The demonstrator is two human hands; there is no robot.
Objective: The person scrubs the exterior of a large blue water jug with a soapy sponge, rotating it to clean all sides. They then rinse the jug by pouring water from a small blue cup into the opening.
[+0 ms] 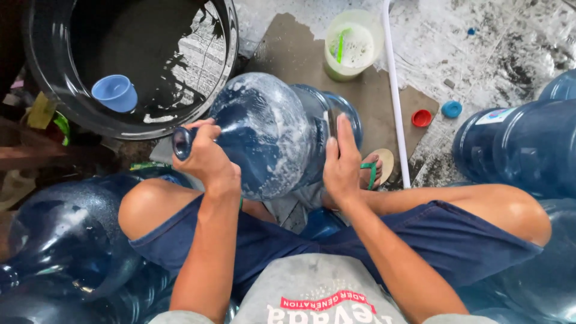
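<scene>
A large blue water jug (270,132) lies on its side between my knees, streaked with white soap foam, its neck pointing left. My left hand (204,157) grips the jug at its neck and shoulder. Flat on the jug's right side rests my right hand (341,165), fingers together and pointing up, pressed against the body. I cannot tell whether a sponge or cloth sits under that palm.
A big black tub (225,36) of water with a floating blue scoop (115,93) stands at upper left. A pale bucket of soapy liquid (353,43), a white pipe (396,96), red (422,118) and blue (452,109) caps lie ahead. More blue jugs crowd the left (60,228) and right (522,147).
</scene>
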